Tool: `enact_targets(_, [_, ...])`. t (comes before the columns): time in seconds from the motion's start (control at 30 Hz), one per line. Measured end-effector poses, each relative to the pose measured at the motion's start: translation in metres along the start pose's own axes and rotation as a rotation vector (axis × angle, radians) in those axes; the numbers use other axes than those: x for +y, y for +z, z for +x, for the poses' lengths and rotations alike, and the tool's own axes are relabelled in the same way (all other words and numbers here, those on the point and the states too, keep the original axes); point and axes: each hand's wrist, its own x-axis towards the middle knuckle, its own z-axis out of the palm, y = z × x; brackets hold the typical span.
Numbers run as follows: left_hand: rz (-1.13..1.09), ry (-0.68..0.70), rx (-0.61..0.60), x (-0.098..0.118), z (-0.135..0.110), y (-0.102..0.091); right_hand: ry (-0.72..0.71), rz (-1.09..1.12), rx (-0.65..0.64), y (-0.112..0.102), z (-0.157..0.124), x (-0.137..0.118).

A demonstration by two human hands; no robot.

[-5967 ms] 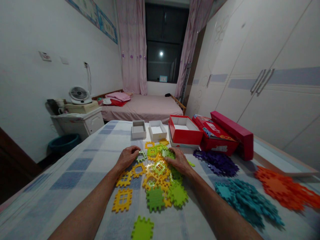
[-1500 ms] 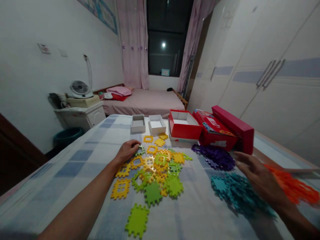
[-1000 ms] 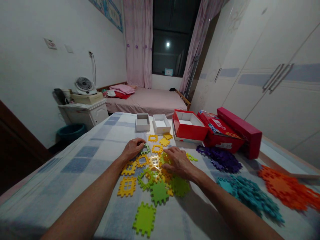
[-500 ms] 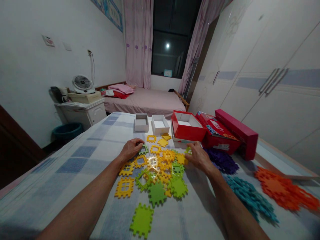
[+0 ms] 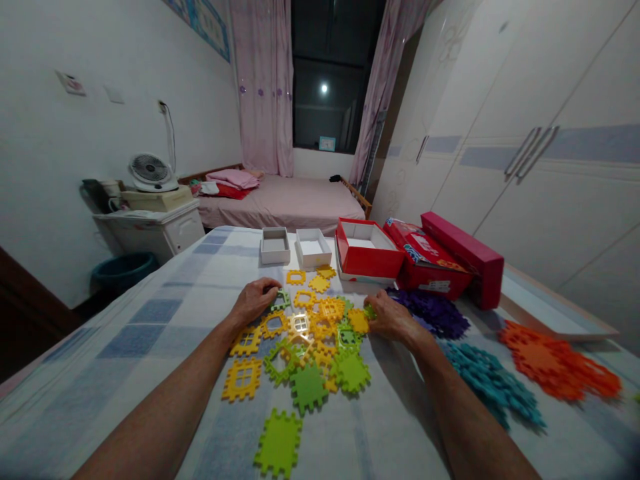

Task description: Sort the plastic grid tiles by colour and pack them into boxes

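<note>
Head view shows the left hand [image 5: 256,299] curled on a green piece [image 5: 280,301], mostly hiding it; the right hand [image 5: 393,319] pinches a small green piece [image 5: 369,311], its fingertips hidden, beside the yellow-green pile [image 5: 315,340].

Both hands [image 5: 257,298] outstretched, fingers curled

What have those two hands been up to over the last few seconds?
The right hand swung out over the teal pile, came back to the yellow and green tiles, and now rests at their right edge. The left hand stayed on a green tile.
</note>
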Motion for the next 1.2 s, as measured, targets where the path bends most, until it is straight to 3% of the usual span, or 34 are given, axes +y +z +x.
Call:
enact_targets(0.17, [-0.001,-0.003,0.003,0.001,0.000,0.000,0.041,0.005,0.096,-0.004,0.003,0.003])
enact_targets(0.3, [0.000,-0.006,0.004,0.002,0.000,0.000,-0.044,0.159,0.358,-0.006,0.006,-0.010])
enact_targets(0.37, [0.002,-0.007,0.001,0.001,0.000,0.000,-0.093,0.223,0.411,-0.001,0.009,-0.019])
enact_targets(0.63, [0.012,-0.007,0.002,0.002,0.000,0.000,-0.124,0.169,0.158,0.020,0.015,-0.033])
enact_targets(0.9, [0.021,-0.003,0.003,0.005,-0.001,-0.002,-0.049,0.224,0.124,0.019,0.026,-0.032])
enact_targets(1.2, [0.031,-0.003,0.003,0.006,-0.001,-0.002,-0.001,0.247,0.184,0.018,0.026,-0.026])
